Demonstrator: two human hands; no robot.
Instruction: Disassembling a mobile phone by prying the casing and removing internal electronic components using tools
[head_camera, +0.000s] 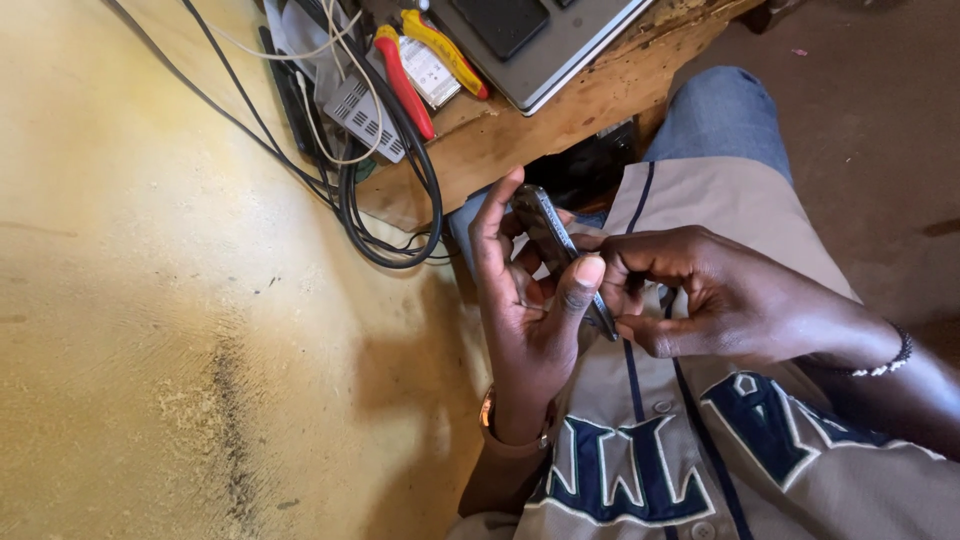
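Your left hand (525, 320) grips a small dark phone (560, 250) — your right hand (700, 295) pinches its edge, below the wooden table (560, 115).

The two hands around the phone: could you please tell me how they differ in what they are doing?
The left hand stands upright, fingers and thumb cradling the dark phone; the right hand lies sideways, fingertips pinching at the phone's edge. The left wrist carries a watch, the right wrist a beaded bracelet. Both touch the phone above the person's lap.
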